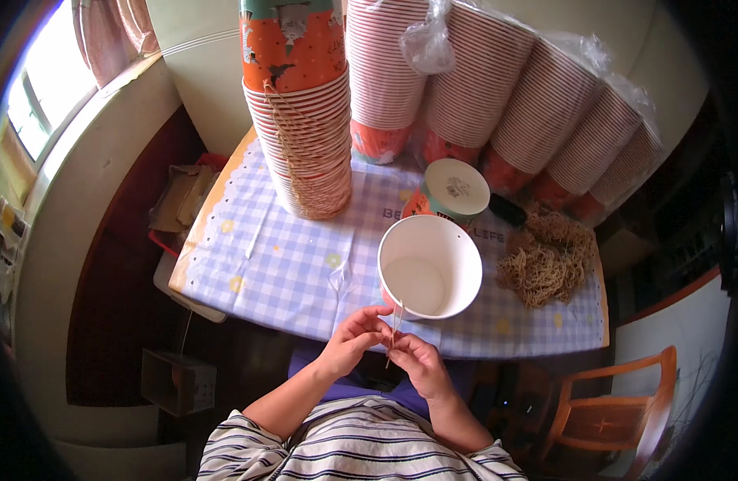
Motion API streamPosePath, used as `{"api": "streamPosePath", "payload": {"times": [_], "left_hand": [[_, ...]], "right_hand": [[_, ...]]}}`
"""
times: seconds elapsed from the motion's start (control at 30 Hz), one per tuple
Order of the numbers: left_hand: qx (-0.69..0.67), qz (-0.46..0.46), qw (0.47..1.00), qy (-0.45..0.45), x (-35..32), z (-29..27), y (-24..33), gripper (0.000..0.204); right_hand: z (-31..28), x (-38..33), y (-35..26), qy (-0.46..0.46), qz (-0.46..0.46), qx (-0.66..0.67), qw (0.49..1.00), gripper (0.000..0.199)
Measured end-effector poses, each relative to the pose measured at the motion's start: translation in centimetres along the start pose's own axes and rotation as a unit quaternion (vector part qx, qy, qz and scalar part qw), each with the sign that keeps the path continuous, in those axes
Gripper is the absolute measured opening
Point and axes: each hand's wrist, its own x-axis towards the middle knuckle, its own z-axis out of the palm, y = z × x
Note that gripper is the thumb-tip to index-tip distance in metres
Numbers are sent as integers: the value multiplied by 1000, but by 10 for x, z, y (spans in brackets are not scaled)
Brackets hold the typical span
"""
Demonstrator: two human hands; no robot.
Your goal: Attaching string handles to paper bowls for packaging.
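An open paper bucket (462,276), white inside, stands at the table's near edge, its mouth tipped slightly toward me. A thin piece of twine (397,317) runs down from the near left of its rim to my fingers. My left hand (354,343) pinches the twine from the left side. Close beside it, my right hand (421,365) has thumb and fingers closed on the same twine, lower down. Whether the twine passes through the bucket wall I cannot tell. Behind the open bucket, an orange and green one (457,186) sits upside down.
A tall stack of nested buckets (301,160) with twine hanging down its side stands at back left. Several plastic-wrapped stacks (481,76) line the back. Loose twine (549,260) lies heaped at right by a dark object (507,210). A wooden chair (609,409) stands at lower right.
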Motion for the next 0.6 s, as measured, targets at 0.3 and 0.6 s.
{"api": "streamPosePath", "payload": {"times": [0.3, 0.6], "left_hand": [[16, 10, 1000, -2, 0, 10, 4, 59], [488, 176, 854, 39, -8, 17, 9, 48]], "right_hand": [[1, -3, -26, 14, -92, -243, 966, 7], [-3, -3, -21, 0, 10, -102, 995, 8]]}}
